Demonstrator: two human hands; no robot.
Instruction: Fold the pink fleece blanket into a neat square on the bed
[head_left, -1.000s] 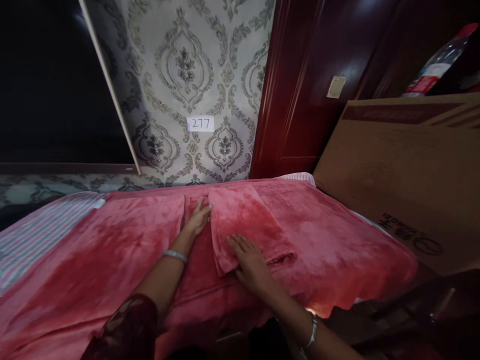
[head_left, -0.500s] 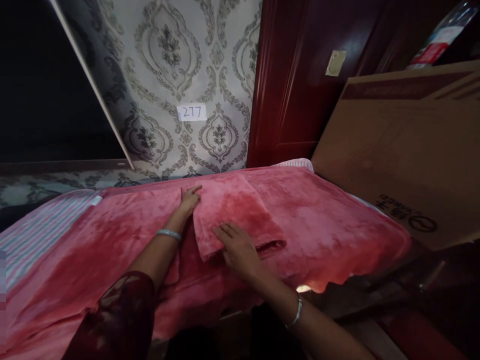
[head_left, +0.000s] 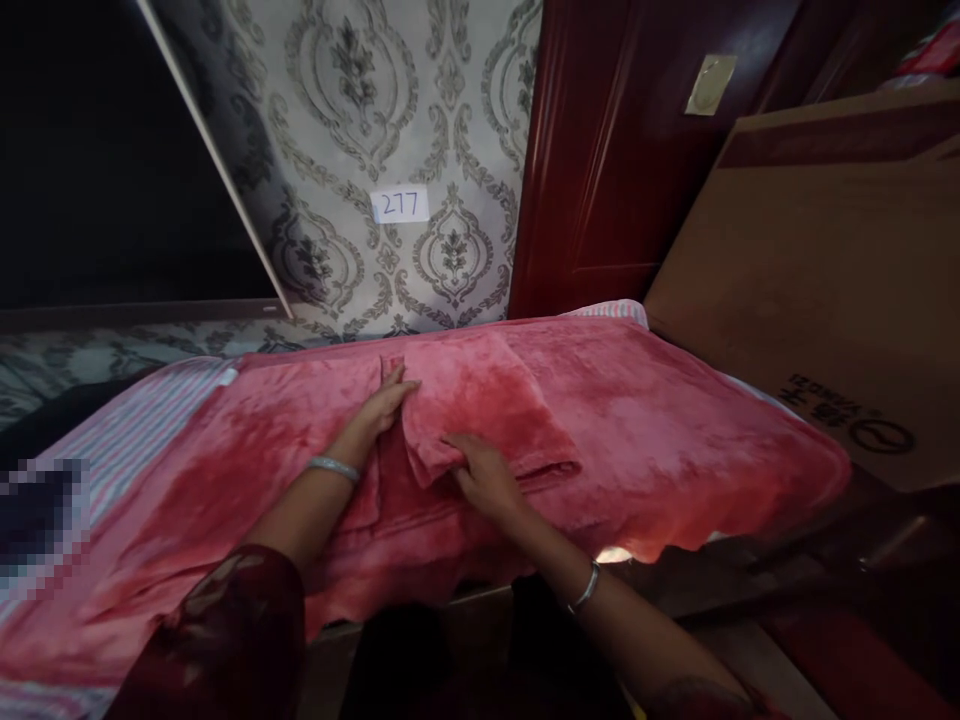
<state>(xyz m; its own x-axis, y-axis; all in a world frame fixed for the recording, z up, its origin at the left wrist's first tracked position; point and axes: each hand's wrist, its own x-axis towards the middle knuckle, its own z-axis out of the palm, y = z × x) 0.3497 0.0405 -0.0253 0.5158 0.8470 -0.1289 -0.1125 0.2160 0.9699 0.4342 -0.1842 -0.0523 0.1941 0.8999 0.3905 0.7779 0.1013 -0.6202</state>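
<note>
A folded section of pink plush blanket (head_left: 487,400) lies in the middle of a wider spread of the same pink plush (head_left: 675,410). My left hand (head_left: 388,398) is at the fold's left side, fingers closed over its far left edge. Nearer to me, my right hand (head_left: 484,475) pinches the front left corner, thumb underneath and fingers on top. That corner is slightly raised and creased. A rolled layer shows at the fold's front right end. Left of my hands another flat pink layer (head_left: 300,420) ends in a straight edge.
Striped bedding (head_left: 157,420) shows at the left end. A large cardboard box (head_left: 810,280) stands at the right, with a red-labelled bottle (head_left: 930,55) above it. Behind are patterned wallpaper with a paper marked 277 (head_left: 400,204), a dark screen (head_left: 112,160) and a dark red door panel (head_left: 600,150).
My right hand has gone from lying flat on the fold to gripping its front corner, which is now lifted and bunched. My left hand has closed on the left edge. The view has shifted slightly.
</note>
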